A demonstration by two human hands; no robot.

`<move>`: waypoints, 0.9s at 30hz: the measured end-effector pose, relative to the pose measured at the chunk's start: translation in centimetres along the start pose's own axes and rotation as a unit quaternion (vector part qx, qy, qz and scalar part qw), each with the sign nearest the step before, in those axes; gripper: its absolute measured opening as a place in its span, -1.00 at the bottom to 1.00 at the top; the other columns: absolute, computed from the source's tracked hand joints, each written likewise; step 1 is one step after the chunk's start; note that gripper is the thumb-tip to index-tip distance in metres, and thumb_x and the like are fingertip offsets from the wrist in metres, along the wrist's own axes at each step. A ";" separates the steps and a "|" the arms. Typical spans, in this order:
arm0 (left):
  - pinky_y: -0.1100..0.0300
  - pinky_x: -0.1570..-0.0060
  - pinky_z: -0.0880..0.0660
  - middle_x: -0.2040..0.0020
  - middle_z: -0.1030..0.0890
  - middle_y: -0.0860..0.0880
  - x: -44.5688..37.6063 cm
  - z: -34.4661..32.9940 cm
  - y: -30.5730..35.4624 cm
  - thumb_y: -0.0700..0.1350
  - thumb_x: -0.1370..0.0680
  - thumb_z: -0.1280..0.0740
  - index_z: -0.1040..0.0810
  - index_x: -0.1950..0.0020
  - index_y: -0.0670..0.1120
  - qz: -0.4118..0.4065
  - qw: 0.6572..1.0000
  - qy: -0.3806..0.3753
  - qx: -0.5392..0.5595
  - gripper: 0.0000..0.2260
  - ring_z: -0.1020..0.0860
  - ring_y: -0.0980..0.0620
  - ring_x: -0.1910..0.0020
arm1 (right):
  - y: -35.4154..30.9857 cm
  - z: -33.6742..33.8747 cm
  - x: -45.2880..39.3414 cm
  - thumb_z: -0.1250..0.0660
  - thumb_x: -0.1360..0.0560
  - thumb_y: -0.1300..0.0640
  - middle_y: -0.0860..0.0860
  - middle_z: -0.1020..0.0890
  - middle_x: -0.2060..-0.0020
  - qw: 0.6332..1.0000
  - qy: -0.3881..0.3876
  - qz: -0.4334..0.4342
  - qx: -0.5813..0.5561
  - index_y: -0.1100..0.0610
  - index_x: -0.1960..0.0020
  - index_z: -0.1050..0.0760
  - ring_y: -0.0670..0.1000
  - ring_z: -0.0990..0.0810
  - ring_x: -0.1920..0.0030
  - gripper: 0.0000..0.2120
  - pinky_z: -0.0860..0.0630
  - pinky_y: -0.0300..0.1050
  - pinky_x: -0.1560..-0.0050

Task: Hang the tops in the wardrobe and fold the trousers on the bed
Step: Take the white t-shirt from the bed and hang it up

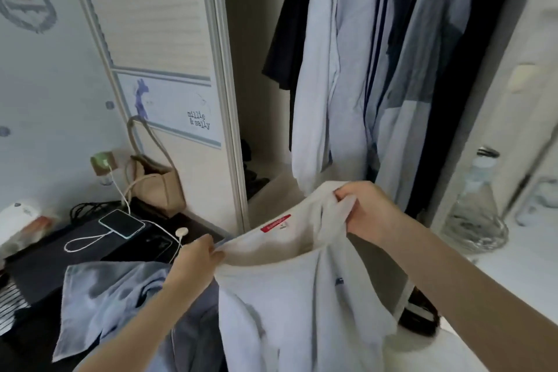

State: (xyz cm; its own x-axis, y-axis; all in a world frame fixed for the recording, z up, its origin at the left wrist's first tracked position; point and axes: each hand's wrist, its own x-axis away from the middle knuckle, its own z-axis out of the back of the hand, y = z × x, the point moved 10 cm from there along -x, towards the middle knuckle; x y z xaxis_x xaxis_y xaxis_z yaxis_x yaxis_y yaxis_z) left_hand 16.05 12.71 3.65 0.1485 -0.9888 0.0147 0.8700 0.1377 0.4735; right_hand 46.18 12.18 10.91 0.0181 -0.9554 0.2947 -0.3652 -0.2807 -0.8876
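I hold a white cotton top with a red label sewn inside its neck (290, 296) up in front of me, between my two hands, just before the open wardrobe (259, 69). My left hand (196, 260) pinches the left side of the neckline, with the fingers curled on the edge of the cloth, and my right hand (365, 208) grips a bunch of the fabric at the right side, a little higher, so the neck opening is stretched between them and the label faces up to me. The rest of the top hangs down loosely, and a small dark logo (338, 281) shows on its front. Inside the wardrobe several garments hang close together: pale blue shirts (332, 84), a dark navy garment (287, 33) at the left of them and more dark clothes at the right (I cannot tell how many pieces there are). Below my left arm a light blue shirt (111, 296) lies crumpled on a dark surface. Further left there is a phone with a white charging cable (121, 224), and a beige handbag with long handles (157, 181) leans against the sliding wardrobe door with a printed picture (169, 106). At the right side a clear glass bottle with a dark cap (474, 211) stands on a white surface.
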 end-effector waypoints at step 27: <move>0.15 0.27 -0.64 0.05 -0.67 -0.14 -26.2 17.6 13.0 -0.06 -0.53 -0.35 -0.57 -0.09 -0.20 0.030 0.739 -0.098 0.666 -0.76 -0.65 -0.02 0.16 | -23.4 -5.7 -14.5 -0.40 -0.43 0.19 0.11 -0.57 0.20 0.942 0.026 0.324 0.084 0.22 0.20 -0.52 0.08 -0.54 0.12 -0.88 -0.39 -0.03 0.05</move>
State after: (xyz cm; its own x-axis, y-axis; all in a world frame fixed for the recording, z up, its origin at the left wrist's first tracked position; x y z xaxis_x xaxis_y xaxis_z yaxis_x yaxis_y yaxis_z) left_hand 15.24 39.42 24.91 -0.0162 -0.9906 0.1357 -0.3890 0.1313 0.9118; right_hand 49.11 33.14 29.44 -0.2043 -0.9268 -0.3152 -0.1316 0.3451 -0.9293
